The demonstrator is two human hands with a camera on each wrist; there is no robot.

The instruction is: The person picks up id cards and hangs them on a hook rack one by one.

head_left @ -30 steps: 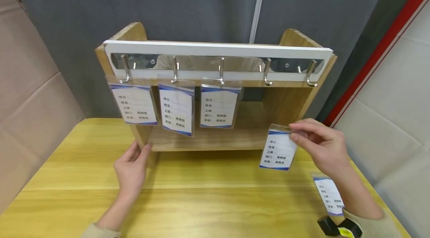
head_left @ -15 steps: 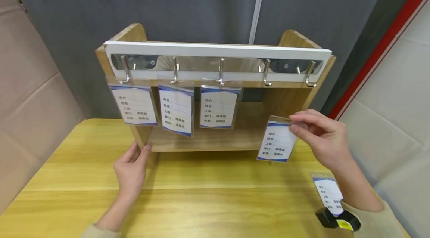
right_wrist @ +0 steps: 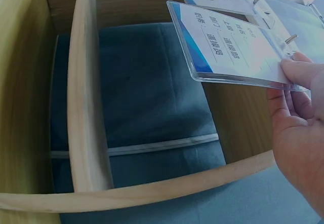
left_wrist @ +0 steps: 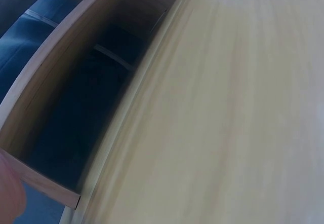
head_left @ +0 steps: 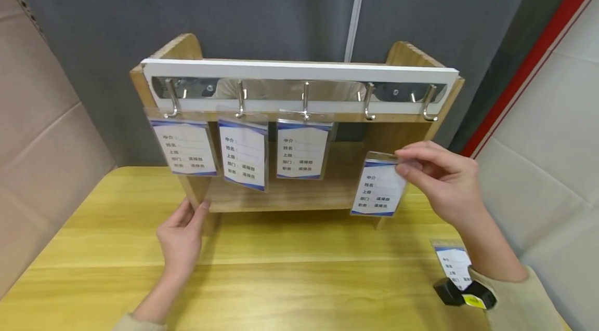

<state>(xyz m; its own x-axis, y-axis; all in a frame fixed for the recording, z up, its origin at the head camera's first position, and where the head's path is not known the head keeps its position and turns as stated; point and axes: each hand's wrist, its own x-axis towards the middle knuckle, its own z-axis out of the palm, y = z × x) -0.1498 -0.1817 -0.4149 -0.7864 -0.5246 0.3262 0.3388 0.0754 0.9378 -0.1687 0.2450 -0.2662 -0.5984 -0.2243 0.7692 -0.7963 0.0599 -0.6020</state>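
Observation:
In the head view my right hand (head_left: 442, 177) pinches a badge holder (head_left: 379, 188) by its upper right corner, thumb in front. The badge hangs below the fourth hook (head_left: 369, 101) from the left, apart from it. My left hand (head_left: 181, 232) grips the lower left side of the wooden shelf (head_left: 290, 201). Three more badges hang from the left hooks: a left badge (head_left: 184, 148), a second badge (head_left: 243, 154) turned slightly, and a third badge (head_left: 301, 150). In the right wrist view the pinched badge holder (right_wrist: 228, 49) lies slanted beside the hook rail.
Another badge (head_left: 454, 266) lies on the yellow wooden table (head_left: 281, 279) at right, partly behind the right wrist. The rightmost hook (head_left: 429, 103) carries nothing. A grey curtain (head_left: 271, 3) stands behind the shelf, and a pale wall panel (head_left: 552, 164) at right.
My right hand has raised the badge and carried it slightly left, toward the fourth hook. The left hand keeps its hold on the shelf side.

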